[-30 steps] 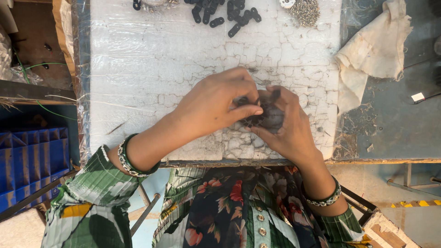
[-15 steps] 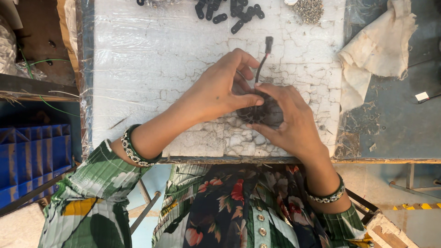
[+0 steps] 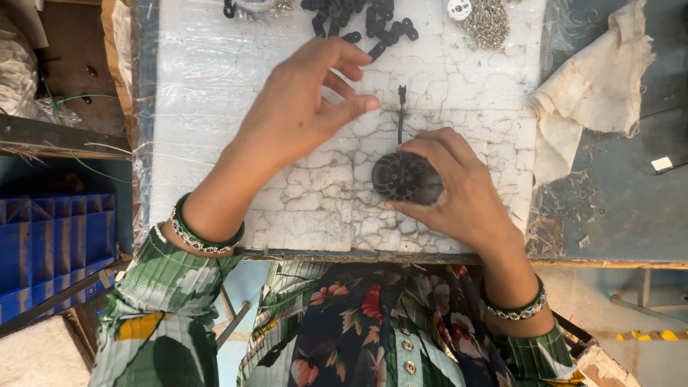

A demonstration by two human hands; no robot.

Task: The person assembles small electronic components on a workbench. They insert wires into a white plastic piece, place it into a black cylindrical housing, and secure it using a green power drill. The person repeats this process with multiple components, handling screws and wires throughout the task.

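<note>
White cracked foam surface (image 3: 215, 143) wrapped in plastic film, its near edge running just above the person's floral top. Right hand (image 3: 459, 193) has its grip clamped on a round black fan-like part (image 3: 405, 178), which sits a little inside that near edge, toward the surface's right half. Thin black cable with plug (image 3: 400, 107) rises from the part toward the far edge. Left hand (image 3: 301, 107) hovers up-left of the part, fingers spread apart, holding nothing. Heap of small black pieces (image 3: 365, 21) lies at the far edge, beyond the part; pile of small metal screws (image 3: 487, 21) far-right of it. Crumpled cloth (image 3: 595, 86) lies right of the part, past the foam's right edge. Bare foam left of the part gives open room.
</note>
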